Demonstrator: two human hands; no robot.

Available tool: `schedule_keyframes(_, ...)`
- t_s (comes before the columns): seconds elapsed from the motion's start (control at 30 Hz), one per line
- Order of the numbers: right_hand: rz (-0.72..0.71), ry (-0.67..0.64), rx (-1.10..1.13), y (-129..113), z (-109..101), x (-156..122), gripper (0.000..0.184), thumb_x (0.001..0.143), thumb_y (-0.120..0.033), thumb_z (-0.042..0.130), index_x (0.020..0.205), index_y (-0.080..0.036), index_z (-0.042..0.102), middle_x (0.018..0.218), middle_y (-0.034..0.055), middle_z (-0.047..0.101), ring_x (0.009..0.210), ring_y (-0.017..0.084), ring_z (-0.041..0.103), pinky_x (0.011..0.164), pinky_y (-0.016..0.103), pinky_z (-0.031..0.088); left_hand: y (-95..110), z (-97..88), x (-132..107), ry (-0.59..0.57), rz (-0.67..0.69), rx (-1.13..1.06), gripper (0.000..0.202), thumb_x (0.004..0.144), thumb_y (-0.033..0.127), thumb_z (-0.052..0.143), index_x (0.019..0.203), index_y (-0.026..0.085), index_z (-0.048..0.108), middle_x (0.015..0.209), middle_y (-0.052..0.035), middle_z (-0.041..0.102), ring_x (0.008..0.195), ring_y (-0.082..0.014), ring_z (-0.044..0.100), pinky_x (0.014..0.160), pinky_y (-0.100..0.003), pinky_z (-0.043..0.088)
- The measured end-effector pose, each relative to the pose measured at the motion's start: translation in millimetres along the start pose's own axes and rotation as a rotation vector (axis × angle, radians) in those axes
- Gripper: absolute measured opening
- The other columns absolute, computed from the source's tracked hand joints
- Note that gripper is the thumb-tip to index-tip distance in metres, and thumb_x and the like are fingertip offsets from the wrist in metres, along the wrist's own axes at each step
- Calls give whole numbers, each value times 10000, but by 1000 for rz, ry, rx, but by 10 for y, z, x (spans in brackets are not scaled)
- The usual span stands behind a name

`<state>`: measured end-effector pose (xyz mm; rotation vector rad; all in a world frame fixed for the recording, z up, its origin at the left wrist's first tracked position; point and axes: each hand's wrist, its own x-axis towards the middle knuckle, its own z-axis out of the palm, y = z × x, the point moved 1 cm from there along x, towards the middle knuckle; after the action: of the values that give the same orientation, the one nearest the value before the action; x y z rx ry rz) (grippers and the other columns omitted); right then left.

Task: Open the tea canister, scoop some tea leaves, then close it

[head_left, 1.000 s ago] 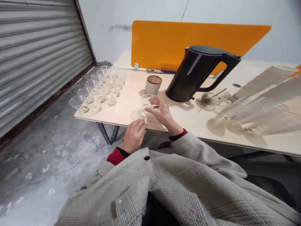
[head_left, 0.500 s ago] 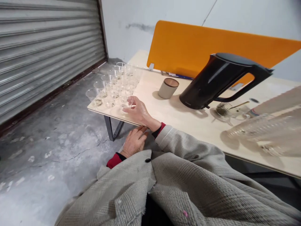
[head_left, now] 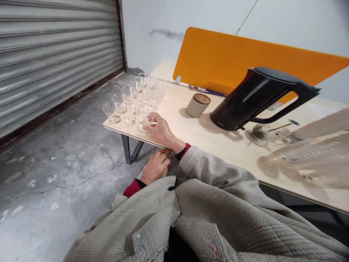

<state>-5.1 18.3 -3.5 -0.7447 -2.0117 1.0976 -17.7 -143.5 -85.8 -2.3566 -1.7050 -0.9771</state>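
Observation:
My right hand (head_left: 161, 130) reaches over the near edge of the table and has its thumb and fingers around a clear plastic cup (head_left: 142, 123). That cup stands upright at the near end of several rows of similar cups. Small dark bits lie at the bottom of many of them, such as the corner cup (head_left: 109, 108). What the held cup contains is hard to make out. Below the table edge, near my lap, my left hand (head_left: 156, 166) lies with its fingers loosely stretched out, apart from the cups and with nothing visible in it.
A beige container (head_left: 196, 107) with a brown rim and a black electric kettle (head_left: 245, 102) stand on the pale table (head_left: 174, 103). Further right are a glass vessel with dark leaves (head_left: 260, 133) and stacks of clear cups (head_left: 294, 154). An orange divider panel (head_left: 231, 58) rises behind.
My right hand and its cup have shifted slightly left, closer to the neighbouring cups. My left hand stays below the table edge. The view has moved a little.

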Motion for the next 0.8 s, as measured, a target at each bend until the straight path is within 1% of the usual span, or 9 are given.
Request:
schedule_keyframes(0.1,10,3,28,7,-1,-8,534,756,-505,843,1146,-256,577,1179,42,682,1051,210,652,883,355,589,-8,10,1,-20,-14,-12,341,1059,150,506,1297,253,727,1424,-116,742,1418,-242,617,1112,-459,584)
schedule_keyframes(0.23,-10,21,97,11,1,-33,489,745,-487,837,1055,-266,531,1117,20,664,1031,198,647,877,356,605,-13,19,-1,-32,-16,7,332,1068,165,501,1295,252,728,1420,-103,747,1396,-241,630,1118,-452,586)
schedule_keyframes(0.37,25,31,132,13,-1,-39,536,698,-474,861,1029,-269,492,1152,38,658,1047,198,644,874,353,609,-26,29,-3,-25,3,12,336,1059,158,523,1309,240,731,1403,-111,751,1374,-240,638,1134,-448,586)
schedule_keyframes(0.47,50,38,125,14,-7,-32,543,672,-465,878,1007,-273,496,1119,25,660,1039,198,642,870,351,608,-41,37,-6,-54,4,9,361,1051,151,534,1334,256,730,1408,-110,745,1355,-240,645,1133,-456,592)
schedule_keyframes(0.63,42,32,114,10,-19,-17,525,665,-461,875,988,-275,505,1022,-9,644,974,189,640,840,345,604,-46,43,-7,-77,-3,-5,366,1054,162,529,1343,261,730,1431,-108,734,1375,-244,633,1138,-464,591)
schedule_keyframes(0.8,31,13,103,-10,-29,-9,491,684,-451,848,1000,-272,518,1050,1,652,958,184,642,842,341,591,-44,56,4,-84,-6,-5,363,1062,155,506,1331,253,729,1432,-99,739,1371,-250,634,1122,-453,591)
